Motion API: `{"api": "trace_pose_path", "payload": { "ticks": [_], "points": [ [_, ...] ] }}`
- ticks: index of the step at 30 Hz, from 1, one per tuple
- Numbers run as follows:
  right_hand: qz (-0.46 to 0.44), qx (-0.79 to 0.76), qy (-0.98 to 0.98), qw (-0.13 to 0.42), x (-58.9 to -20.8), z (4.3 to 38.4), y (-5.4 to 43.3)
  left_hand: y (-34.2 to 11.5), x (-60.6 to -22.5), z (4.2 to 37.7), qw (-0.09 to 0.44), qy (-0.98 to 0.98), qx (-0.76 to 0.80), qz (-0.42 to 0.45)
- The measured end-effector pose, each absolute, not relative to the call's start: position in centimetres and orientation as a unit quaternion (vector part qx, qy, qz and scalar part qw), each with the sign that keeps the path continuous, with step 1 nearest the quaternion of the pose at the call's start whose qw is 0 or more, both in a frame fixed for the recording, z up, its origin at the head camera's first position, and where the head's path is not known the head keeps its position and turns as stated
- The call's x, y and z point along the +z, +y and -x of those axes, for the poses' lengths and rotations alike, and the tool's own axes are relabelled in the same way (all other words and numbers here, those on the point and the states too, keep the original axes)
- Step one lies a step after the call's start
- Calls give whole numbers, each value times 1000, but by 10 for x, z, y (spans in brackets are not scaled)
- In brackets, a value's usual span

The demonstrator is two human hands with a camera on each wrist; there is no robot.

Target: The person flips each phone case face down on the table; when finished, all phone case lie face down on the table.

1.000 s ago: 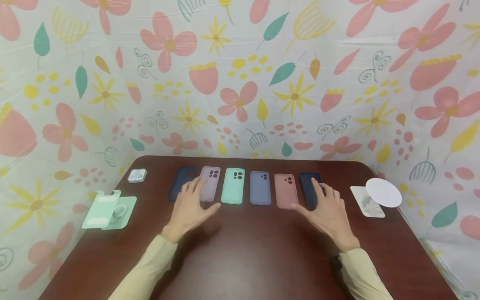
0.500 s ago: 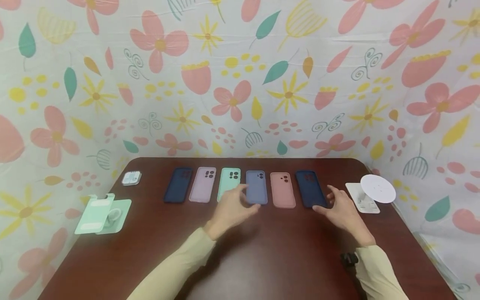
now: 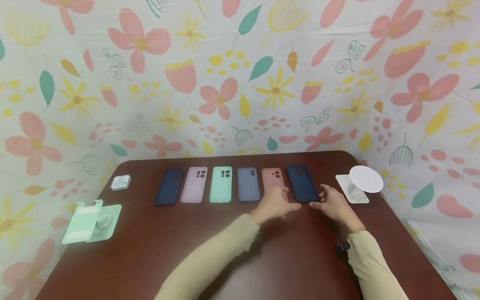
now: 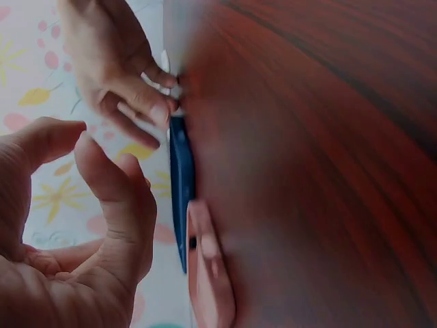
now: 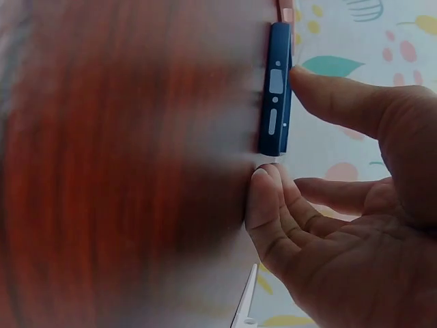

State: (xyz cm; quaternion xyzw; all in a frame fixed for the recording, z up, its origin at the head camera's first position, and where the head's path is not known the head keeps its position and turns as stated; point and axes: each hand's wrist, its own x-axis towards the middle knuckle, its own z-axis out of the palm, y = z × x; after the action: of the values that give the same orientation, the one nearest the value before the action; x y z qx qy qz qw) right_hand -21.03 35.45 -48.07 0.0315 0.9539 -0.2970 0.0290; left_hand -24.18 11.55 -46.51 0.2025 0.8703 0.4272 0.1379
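Several phone cases lie in a row on the dark wooden table. My left hand [image 3: 275, 203] hovers over the lower end of the pink phone case [image 3: 272, 178], thumb and fingers apart with nothing between them. My right hand [image 3: 335, 205] is at the lower right corner of the dark blue phone case [image 3: 301, 183]. In the right wrist view, its thumb [image 5: 334, 99] overlaps that case's edge, while the bent fingers are down by the table just beyond the case's side. The left wrist view shows the pink case's rim [image 4: 212, 266] close beside the left hand.
Leftward along the row are a blue-grey case [image 3: 248, 185], a mint case [image 3: 221, 185], a lilac case [image 3: 193, 185] and another dark blue case [image 3: 169, 187]. A mint folding stand [image 3: 82, 223] and boxed earphones [image 3: 121, 182] are at the left; a white round-topped stand [image 3: 366, 179] at the right.
My left hand has swept right along the row, from the lilac case past the mint and blue-grey ones to the pink one. My right hand has drawn back to the dark blue case's lower corner.
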Motion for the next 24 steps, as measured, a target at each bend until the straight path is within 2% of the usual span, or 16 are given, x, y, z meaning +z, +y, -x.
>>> {"api": "trace_pose_path", "payload": {
  "ticks": [4,10,14,24],
  "points": [
    [-30,-292,955,36,-480,215,353,138,-471,251,160,867,437,-176],
    [-29,-278,959,44,-479,218,354,163,-482,266,138,903,370,-169],
    [-34,-273,960,51,-479,220,354,165,-469,260,146,907,366,-150],
    [-37,-266,962,53,-479,221,358,177,-476,263,132,919,347,-131]
  ]
}}
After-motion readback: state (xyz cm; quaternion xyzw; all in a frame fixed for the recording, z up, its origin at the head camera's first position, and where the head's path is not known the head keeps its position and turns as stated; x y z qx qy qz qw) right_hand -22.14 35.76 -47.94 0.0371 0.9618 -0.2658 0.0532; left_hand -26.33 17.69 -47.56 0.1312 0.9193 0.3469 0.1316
